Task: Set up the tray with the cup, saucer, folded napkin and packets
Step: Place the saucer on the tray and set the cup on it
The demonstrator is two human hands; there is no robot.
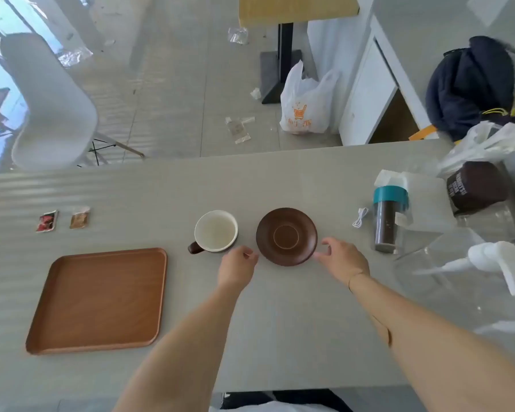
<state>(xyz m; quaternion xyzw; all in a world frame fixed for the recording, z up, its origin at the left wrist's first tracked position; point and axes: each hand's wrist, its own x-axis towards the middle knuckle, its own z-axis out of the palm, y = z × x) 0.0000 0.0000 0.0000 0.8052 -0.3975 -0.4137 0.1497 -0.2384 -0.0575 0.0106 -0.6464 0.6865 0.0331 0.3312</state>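
Saucer (pixel 286 236) on table (pixel 280 322), flanked by left hand (pixel 238 266) and right hand (pixel 344 260), both loosely curled, holding nothing; cup (pixel 215 231) beside; tray (pixel 97 300) bare.

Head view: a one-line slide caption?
Both hands, left hand and right hand, flank the brown saucer; tray sits bare.

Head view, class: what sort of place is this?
Probably a café or canteen being fitted out, not a home: a pedestal table, a moulded white chair, and plastic wrapping littering the floor beyond the grey counter.

one tray (pixel 98 298), one cup (pixel 216 231), one saucer (pixel 286 236), two packets (pixel 47 221)
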